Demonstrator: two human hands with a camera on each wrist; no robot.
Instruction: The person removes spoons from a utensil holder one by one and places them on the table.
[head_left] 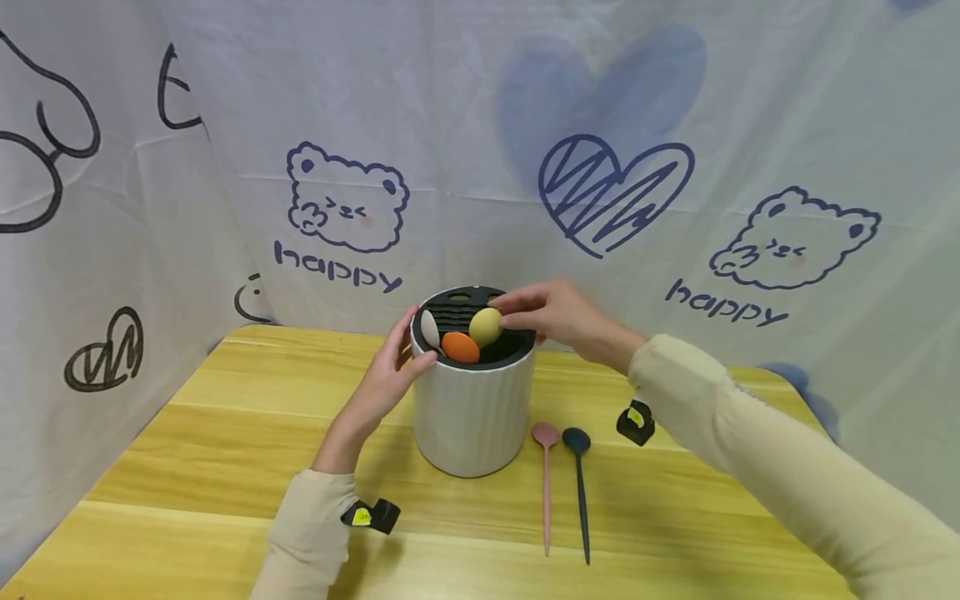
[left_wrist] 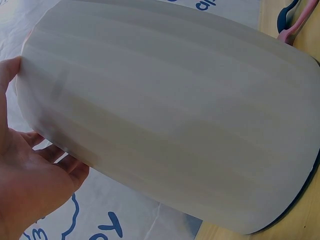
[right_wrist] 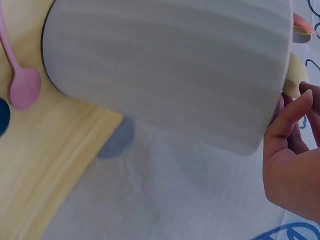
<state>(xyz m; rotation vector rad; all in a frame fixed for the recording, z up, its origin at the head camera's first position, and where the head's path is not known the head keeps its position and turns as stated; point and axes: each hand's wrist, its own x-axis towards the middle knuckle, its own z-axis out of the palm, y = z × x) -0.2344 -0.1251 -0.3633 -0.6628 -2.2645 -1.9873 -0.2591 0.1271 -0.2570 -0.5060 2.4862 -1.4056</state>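
Note:
A white ribbed utensil holder with a black slotted top stands upright on the table. My left hand holds its left side near the rim, thumb toward the front, fingers round the side. With thumb and fingers, my right hand pinches the head of a yellow spoon over the opening; its handle is hidden inside the holder. An orange spoon and a pale grey-white spoon lean in the opening, only their heads showing. In the right wrist view, the yellow spoon shows beyond the rim.
A pink spoon and a dark blue-grey spoon lie side by side on the wooden table, right of the holder. A white printed cloth hangs behind the table and along its left.

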